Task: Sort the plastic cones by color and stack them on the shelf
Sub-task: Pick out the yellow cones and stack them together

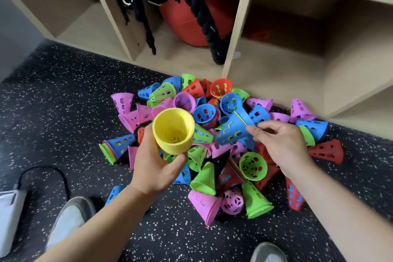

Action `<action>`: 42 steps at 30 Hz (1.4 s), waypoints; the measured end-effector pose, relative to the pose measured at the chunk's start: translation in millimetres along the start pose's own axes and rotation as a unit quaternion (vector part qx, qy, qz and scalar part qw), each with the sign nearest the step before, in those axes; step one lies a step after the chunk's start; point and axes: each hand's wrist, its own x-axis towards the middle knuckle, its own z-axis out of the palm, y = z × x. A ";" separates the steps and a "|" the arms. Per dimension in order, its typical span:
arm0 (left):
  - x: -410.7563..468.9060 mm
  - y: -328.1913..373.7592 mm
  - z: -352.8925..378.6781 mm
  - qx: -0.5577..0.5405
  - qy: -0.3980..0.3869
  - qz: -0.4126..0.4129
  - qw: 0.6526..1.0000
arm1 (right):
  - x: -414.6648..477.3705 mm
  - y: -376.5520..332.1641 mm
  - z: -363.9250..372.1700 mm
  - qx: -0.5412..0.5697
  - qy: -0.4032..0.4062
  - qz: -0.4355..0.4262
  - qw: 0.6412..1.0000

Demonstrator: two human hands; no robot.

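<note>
Plastic cones (204,112) are heaped loose on the floor (63,102) just in front of the shelf (240,27). They are thin-walled & tapered, w/ flared rims & slotted cut-outs in the sides. Pink, blue, green & red are seen; some are nested, most lie on their sides. The floor is dark rubber w/ white speckle. The shelf is made of pale matt board, divided into open cubbies. A red ball (187,19) & a thick black braided rope (204,19) are kept in the middle cubby.

A yellow stack (173,133) is held over the pile's left side by the left hand (157,168), mouth turned to the camera, its outside ribbed by many nested rims. It is gripped from below: fingers curled round the narrow end, thumb on the near side, forearm coming up from bottom left.

A blue cone (234,130) is pinched at its rim btwn thumb & forefinger of the right hand (280,144), tip pointing down-left, at the pile's centre. A thin yellow edge shows along that rim. Whether it is lifted clear cannot be told. The other fingers are loosely curled, back of hand up, forearm entering from lower right.
</note>
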 end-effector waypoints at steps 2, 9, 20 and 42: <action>-0.2 2.0 6.9 -0.003 -0.014 0.007 1.000 | 4.3 2.7 -3.0 0.057 -0.007 0.021 0.998; 3.3 9.0 21.3 -0.006 -0.035 0.000 0.999 | 13.0 7.4 -12.9 0.150 -0.037 0.056 0.986; 9.2 13.4 36.5 0.034 -0.062 -0.012 0.997 | 5.1 -18.5 -32.6 -0.065 0.133 -0.246 0.958; -12.7 -6.2 16.4 0.007 0.018 -0.031 0.999 | -4.0 -10.4 -27.6 -0.114 0.105 -0.181 0.971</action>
